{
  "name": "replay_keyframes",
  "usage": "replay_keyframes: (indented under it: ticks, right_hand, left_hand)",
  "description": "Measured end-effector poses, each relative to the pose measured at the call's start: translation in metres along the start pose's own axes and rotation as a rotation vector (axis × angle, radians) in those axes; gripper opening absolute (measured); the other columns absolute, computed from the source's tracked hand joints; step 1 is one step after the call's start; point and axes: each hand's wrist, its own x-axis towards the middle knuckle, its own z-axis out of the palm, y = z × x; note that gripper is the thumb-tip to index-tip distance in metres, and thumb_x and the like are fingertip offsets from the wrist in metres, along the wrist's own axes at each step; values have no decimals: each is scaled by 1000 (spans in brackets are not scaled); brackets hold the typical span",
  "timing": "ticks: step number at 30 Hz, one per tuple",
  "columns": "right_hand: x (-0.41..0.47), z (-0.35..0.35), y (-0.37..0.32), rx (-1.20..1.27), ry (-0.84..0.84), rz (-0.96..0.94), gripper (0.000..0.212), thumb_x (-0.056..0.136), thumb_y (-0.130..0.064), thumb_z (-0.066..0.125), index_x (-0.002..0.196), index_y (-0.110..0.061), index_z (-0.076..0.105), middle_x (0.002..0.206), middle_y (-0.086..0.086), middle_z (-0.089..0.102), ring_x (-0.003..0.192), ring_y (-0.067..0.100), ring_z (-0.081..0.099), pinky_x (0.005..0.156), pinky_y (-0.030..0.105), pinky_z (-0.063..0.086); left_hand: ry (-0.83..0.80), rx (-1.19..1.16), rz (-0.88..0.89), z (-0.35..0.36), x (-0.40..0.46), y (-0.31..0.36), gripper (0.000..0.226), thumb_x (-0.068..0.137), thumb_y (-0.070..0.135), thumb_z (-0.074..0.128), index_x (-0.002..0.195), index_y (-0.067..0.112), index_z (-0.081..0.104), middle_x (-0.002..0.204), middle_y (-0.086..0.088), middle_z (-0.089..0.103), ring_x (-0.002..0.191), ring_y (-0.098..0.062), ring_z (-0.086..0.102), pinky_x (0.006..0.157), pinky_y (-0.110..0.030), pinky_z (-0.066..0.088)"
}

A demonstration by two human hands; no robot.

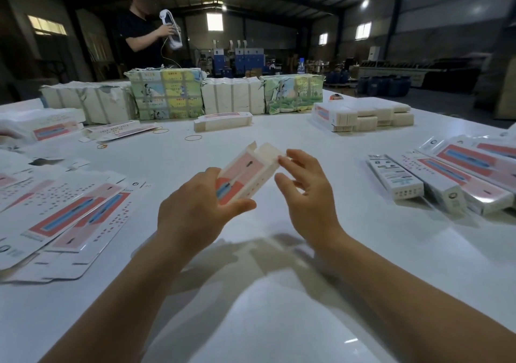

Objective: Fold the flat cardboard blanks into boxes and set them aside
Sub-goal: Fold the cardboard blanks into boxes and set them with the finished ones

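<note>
Held above the middle of the table point(279, 321), a half-formed carton point(245, 174) is gripped at its near end by the left hand point(192, 209), while the right hand point(307, 192), fingers loose, touches its open far flaps, which probably need tucking next.

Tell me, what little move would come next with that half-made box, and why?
Probably the right hand presses the far end flap shut. The left hand grips the box above the table; its far end gapes open, and the right fingertips already touch it.

Flat blanks point(55, 217) cut off at left edge
</note>
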Motion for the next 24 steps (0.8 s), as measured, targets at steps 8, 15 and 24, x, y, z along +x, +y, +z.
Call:
replay_keyframes:
  ticks: [8,15,24]
  right_hand:
    - [-7,0,-6,36,-110,17,21,98,-17,50,104,-31,64,130,-33,32,134,3,26,108,12,29]
    - [-6,-1,-10,189,-187,50,53,92,-14,38,125,-53,26,147,-10,30,142,15,23,113,42,35]
    - [-15,11,-11,54,-90,63,47,103,-14,32,144,-35,25,123,-20,42,128,15,39,108,44,39]
  left_hand:
    - [-52,-47,58,5,-2,-1,77,62,75,44,124,31,49,111,10,58,75,-10,57,65,-28,57]
    - [-138,-76,84,7,-3,5,78,63,74,47,129,32,46,114,11,56,79,-12,60,67,-23,57]
    - [-77,35,31,16,-3,11,90,61,81,34,134,29,43,120,10,57,79,-13,57,67,-28,56]
